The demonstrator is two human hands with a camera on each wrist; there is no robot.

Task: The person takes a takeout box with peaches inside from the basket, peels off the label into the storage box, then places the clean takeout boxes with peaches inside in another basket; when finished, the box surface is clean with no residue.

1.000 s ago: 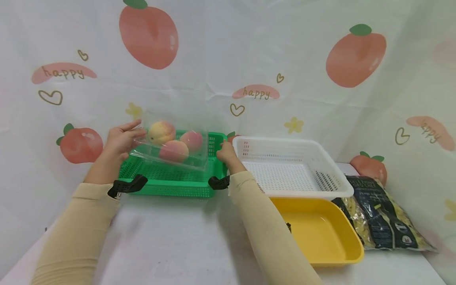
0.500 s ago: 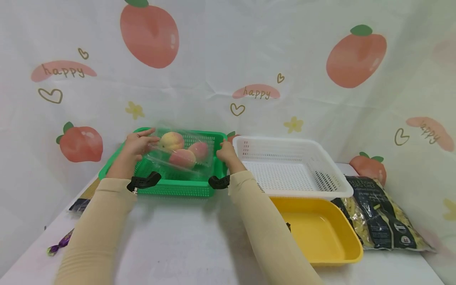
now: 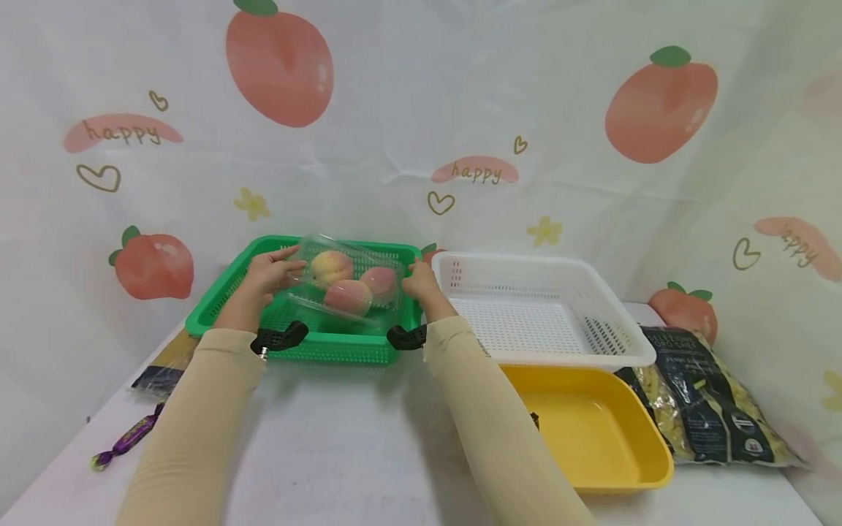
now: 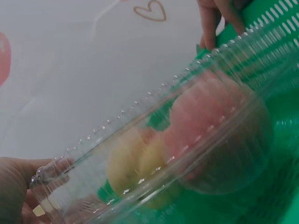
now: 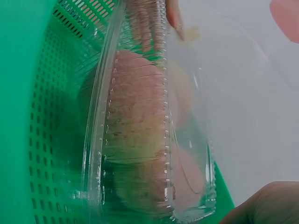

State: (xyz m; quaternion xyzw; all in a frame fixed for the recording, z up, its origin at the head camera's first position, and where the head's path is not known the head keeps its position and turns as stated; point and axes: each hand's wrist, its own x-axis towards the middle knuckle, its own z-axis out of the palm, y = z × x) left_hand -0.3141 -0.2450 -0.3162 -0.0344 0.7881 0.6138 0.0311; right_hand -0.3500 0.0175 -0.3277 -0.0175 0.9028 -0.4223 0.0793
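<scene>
My left hand (image 3: pixel 259 283) grips the left end of a clear plastic clamshell box (image 3: pixel 308 298) with 3 peaches (image 3: pixel 332 268) inside, pink and yellow. The box is tilted and hangs in the opening of a green plastic basket (image 3: pixel 342 343); whether it touches the basket floor I cannot tell. At the basket's right rim my right hand (image 3: pixel 422 285) holds on, its fingers bent over the edge, as the left wrist view also shows. Seen from the right wrist, the near end of the box (image 5: pixel 135 140) lies close to that hand, apart from it.
A white basket (image 3: pixel 546 358) stands to the right, against the green one. In front of it is a yellow tray (image 3: pixel 592 438). A black printed bag (image 3: pixel 717 402) lies at far right. On the left are a purple-wrapped candy (image 3: pixel 134 435) and a partly hidden package (image 3: pixel 161 372).
My left hand has carried the peach box right and downward into the green basket's opening. The candy and package at left have come into view. My right hand stays at the rim.
</scene>
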